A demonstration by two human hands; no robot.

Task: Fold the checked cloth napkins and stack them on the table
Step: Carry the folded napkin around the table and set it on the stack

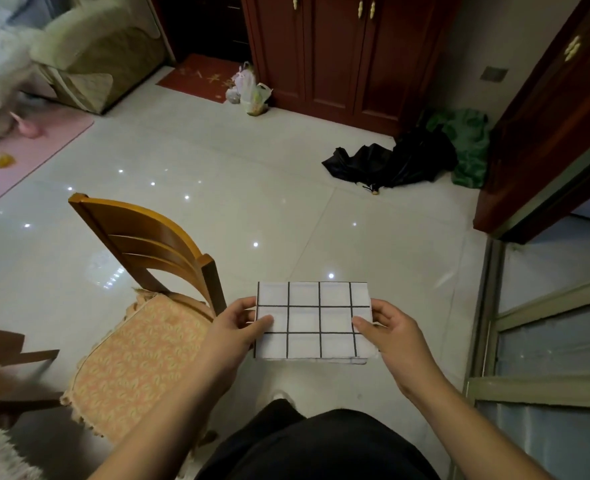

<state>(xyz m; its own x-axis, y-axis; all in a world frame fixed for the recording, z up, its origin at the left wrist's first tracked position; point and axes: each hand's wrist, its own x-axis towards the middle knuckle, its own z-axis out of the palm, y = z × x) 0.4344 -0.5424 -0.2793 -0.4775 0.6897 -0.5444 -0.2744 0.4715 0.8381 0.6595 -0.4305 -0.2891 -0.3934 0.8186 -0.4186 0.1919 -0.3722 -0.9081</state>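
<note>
Napkin, folded: we are pinching its short ends, left hand and right hand, long axis spanning both grips.

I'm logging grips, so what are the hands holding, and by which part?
Both hold the folded checked napkin: left hand pinches its left edge, right hand its right edge.

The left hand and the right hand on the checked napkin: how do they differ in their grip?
The left hand holds the left edge of the checked napkin; the right hand holds the right edge. The left thumb lies flatter on the cloth, while the right thumb looks more bent. Both pinch it, thumb on top, above the floor.
</note>
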